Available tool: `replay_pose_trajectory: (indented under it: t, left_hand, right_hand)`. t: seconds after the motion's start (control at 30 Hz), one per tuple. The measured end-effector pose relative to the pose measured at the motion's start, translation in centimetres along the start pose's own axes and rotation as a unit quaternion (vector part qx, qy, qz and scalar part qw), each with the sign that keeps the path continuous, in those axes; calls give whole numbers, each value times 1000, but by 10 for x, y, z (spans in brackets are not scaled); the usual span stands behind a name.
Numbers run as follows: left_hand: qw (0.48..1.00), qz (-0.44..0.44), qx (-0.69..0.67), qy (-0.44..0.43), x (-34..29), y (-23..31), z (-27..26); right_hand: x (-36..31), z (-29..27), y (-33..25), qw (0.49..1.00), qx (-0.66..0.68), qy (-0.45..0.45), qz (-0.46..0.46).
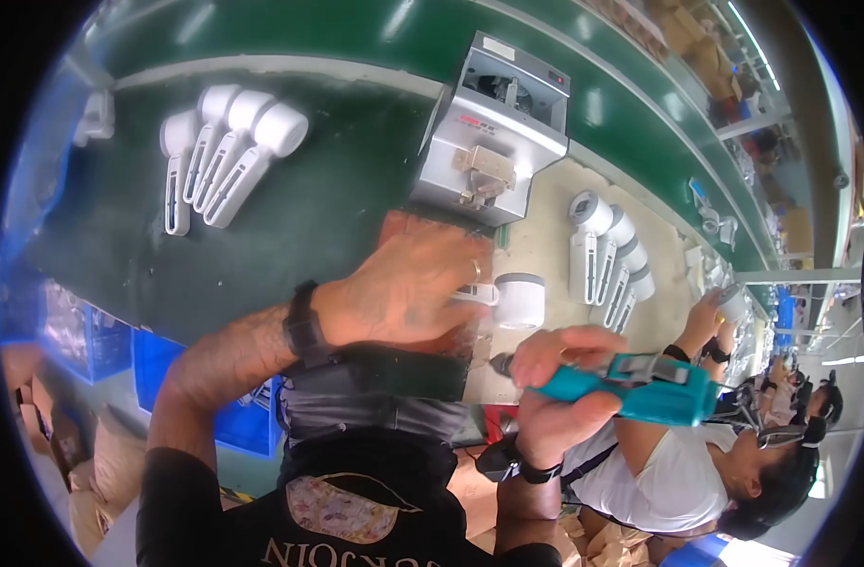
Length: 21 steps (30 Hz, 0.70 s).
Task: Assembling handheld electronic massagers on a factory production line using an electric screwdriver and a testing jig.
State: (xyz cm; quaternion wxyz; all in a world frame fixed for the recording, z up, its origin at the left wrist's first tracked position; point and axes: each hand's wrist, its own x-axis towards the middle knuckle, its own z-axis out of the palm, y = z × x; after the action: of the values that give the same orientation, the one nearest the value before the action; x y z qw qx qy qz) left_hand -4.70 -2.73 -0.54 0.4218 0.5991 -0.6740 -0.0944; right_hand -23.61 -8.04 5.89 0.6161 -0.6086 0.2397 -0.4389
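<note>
Around — silver machine [488, 132], white devices [249, 113], blue bins [238, 430]

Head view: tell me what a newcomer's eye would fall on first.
The bright teal tool, gripped in the right hand at lower right, stands out first. Next comes the boxy silver machine at top centre. Then the white long-handled pieces fanned out at upper left, with a similar group below and right of the machine.
</note>
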Motion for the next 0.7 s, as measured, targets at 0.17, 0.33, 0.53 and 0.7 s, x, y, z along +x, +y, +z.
replay_pose_trajectory:
  t: [0.17,0.33,0.53,0.7]
  left_hand:
    - [998,-30,-37,-32,-4,-17,2]
    - [994,99,23,42,-11,-17,1]
    - [995,64,49,57,-12,-17,2]
    - [997,59,43,37,-10,-16,3]
  right_hand:
    - [59,13,9,996,8,-40,-84]
    - [111,47,22,993,-25,-25,-116]
    - [144,70,47,991,-53,-36,-121]
    - [140,60,57,989,-32,-81,-115]
